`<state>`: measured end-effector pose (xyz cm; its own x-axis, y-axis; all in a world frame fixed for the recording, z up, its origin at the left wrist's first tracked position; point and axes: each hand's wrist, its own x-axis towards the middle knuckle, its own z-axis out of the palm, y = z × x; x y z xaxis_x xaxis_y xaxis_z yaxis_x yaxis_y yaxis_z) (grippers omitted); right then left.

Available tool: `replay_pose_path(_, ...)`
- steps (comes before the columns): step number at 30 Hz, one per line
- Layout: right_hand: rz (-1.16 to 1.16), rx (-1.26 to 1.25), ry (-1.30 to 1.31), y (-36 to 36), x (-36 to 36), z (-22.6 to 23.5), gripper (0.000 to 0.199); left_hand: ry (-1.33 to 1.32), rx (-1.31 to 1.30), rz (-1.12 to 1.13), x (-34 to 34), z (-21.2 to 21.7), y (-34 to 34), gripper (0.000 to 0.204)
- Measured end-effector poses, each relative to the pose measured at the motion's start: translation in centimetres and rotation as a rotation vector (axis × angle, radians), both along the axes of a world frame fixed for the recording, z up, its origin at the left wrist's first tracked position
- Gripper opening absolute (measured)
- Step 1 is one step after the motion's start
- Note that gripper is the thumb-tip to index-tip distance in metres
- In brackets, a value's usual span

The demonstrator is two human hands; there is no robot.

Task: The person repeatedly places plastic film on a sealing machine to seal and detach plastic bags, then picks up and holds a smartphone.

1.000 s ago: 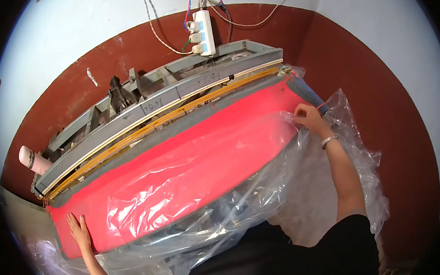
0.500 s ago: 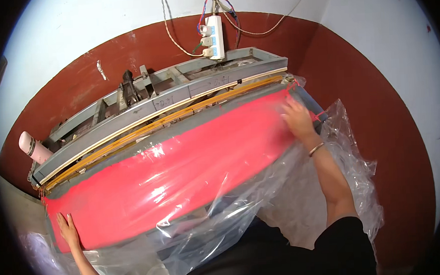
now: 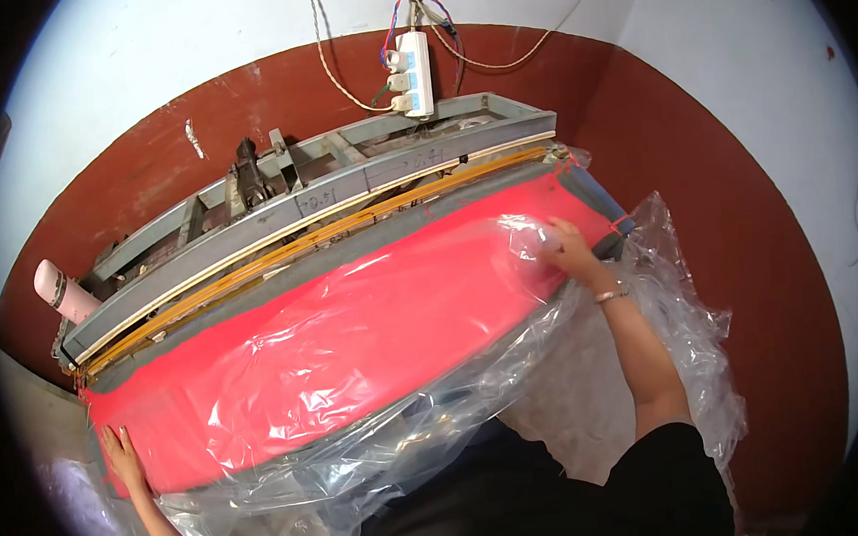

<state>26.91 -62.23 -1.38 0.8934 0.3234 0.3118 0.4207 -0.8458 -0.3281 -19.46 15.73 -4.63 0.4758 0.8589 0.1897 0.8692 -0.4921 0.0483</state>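
A long strip of pink-red cloth (image 3: 336, 341) lies slantwise over a grey padded board, with clear plastic film (image 3: 427, 423) spread over much of it and hanging off the near edge. At the strip's left end my left hand (image 3: 123, 461) rests flat, fingers stretched out. My right hand (image 3: 574, 253) is over the right end, its fingers bent and slightly blurred; they appear to pinch the film, which bunches and shines beside the fingertips. Red string ties (image 3: 621, 225) show at the board's right corners.
Behind the board stands a grey metal frame (image 3: 347, 180), with yellow-orange rods (image 3: 321, 249) along its near side. A pink cylindrical bottle (image 3: 65, 291) leans at its left end. A white power strip (image 3: 416, 75) with plugs and cords hangs on the red-and-white wall.
My right hand has drawn nearer from the far right corner, and the film now bunches at its fingers. Wrinkles in the film have shifted. My left hand has slid slightly left and nearer.
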Motion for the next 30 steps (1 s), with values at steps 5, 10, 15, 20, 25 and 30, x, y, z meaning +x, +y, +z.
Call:
replay_pose_path(5,0.424,0.371,0.104,5.6,-6.3,1.9,0.041,-0.044,-0.022,-0.005,0.0,-0.1,0.0,0.061)
replay_pose_path(10,0.003,0.92,-0.048,3.3,-4.4,10.6,0.018,-0.06,0.018,-0.007,-0.4,-0.2,0.0,0.058)
replay_pose_path(15,-0.132,0.396,-1.158,0.4,-3.7,16.5,0.03,-0.056,0.018,0.023,-0.7,-0.2,0.2,0.058)
replay_pose_path(20,-0.236,0.128,-0.234,-0.8,-1.2,9.0,0.066,-0.059,0.017,-0.003,-1.0,-0.2,0.8,0.057)
replay_pose_path(25,-0.542,0.089,-0.169,-4.5,0.5,4.4,0.065,-0.065,0.024,-0.015,-1.6,-0.5,1.7,0.056)
replay_pose_path(30,-0.202,0.279,-0.49,-2.3,1.1,6.4,0.048,-0.082,0.017,-0.014,-2.3,-0.8,3.3,0.056)
